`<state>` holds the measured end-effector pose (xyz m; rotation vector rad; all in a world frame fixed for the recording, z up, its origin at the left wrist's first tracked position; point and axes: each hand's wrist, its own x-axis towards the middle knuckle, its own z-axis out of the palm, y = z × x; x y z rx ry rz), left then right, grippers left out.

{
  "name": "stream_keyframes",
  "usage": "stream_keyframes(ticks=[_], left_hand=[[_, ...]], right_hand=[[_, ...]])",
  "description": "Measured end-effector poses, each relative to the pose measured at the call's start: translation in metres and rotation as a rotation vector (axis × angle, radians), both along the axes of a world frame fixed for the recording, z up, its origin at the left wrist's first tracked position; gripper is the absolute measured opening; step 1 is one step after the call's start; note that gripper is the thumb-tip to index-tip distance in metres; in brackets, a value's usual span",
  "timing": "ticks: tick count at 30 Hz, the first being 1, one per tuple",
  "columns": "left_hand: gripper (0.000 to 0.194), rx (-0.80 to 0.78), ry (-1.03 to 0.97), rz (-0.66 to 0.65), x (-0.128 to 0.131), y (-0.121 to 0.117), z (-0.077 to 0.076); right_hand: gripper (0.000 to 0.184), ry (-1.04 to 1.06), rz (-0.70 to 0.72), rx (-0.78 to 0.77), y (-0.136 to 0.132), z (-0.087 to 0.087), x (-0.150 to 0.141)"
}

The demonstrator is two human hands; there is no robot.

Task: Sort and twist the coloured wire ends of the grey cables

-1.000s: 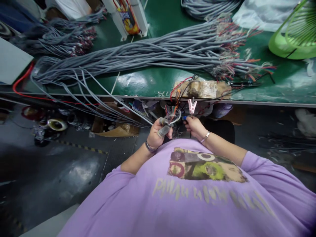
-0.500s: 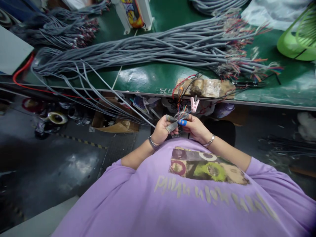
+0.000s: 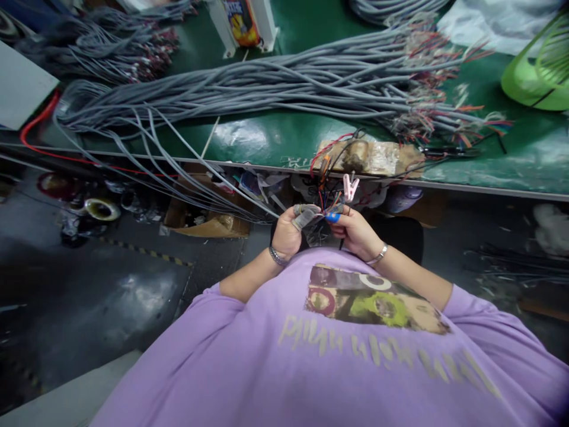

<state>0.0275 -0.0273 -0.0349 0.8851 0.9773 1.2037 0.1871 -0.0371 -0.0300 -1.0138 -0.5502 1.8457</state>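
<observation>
My left hand (image 3: 290, 230), with grey covers on thumb and finger, is closed in a pinch at the stripped end of a grey cable. Beside it my right hand (image 3: 353, 230), a blue cover on one digit, pinches the thin coloured wires (image 3: 328, 203) fanning up from that end. The two sets of fingertips nearly meet just below the bench edge. Several grey cables (image 3: 191, 141) run from the bench down toward my left hand. A pink clothes peg (image 3: 350, 187) stands just above my right hand.
A long bundle of grey cables (image 3: 249, 83) with frayed coloured ends lies across the green bench (image 3: 253, 139). A taped cardboard piece (image 3: 373, 155) sits at its edge, with a green basket (image 3: 536, 77) far right. Below are a cardboard box (image 3: 213, 227) and tape rolls (image 3: 101, 209).
My left fingers have shifted and straightened toward the right hand, still pinching. The coloured wires between my hands are now more spread and upright. The bench items stay put.
</observation>
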Motion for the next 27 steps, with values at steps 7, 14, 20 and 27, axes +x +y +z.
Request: stream_keyframes(ticks=[7,14,20,27], left_hand=[[0.047,-0.064,-0.184,-0.113,-0.009,0.002,0.009],[0.052,0.031,-0.138,0.05,-0.051,0.02,0.02],[0.036,0.246,0.354,-0.255,-0.044,0.036,0.017],[0.051,0.015,0.287,-0.841,-0.018,0.031,0.012]], right_hand=[[0.034,0.071,0.009,-0.026,-0.001,-0.001,-0.002],[0.037,0.083,-0.032,-0.042,0.002,-0.002,0.009],[0.034,0.099,0.01,-0.011,0.0,0.001,0.01],[0.035,-0.015,-0.034,-0.014,-0.001,0.005,0.009]])
